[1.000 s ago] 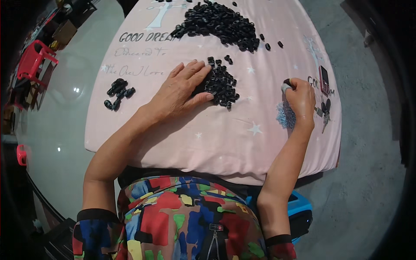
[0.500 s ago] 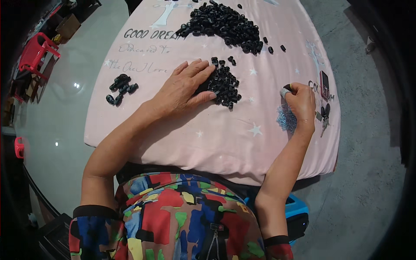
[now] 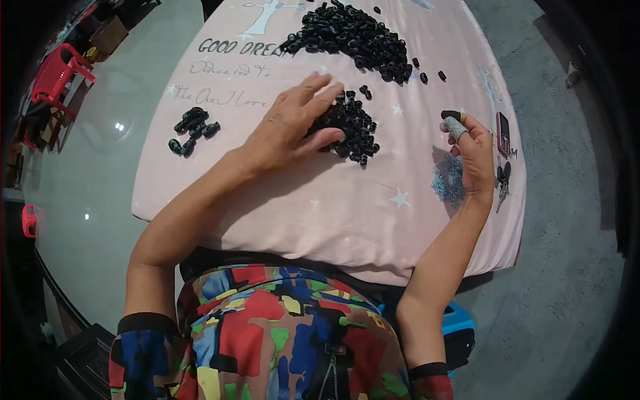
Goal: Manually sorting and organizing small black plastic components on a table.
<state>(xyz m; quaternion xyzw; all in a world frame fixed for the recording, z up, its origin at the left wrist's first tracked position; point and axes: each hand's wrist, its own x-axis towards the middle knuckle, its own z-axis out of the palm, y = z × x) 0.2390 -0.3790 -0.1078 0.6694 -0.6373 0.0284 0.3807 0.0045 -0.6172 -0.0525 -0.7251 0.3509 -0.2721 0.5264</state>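
On pink-covered counter (image 3: 347, 230), black plastic pieces (image 3: 361, 130) are kept seemingly handy beside spread left fingers (image 3: 323, 102); grip of right fingers (image 3: 476, 127) cannot be told.

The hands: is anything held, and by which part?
Nothing visibly: the left hand partly covers the small black pile; whether the right hand pinches something tiny cannot be told.

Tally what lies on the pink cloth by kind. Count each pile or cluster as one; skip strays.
Black groups (large far pile, middle pile, small left cluster): 3
Heap of clear bluish bits: 1
Phone: 1
Bunch of keys: 1
Total: 6
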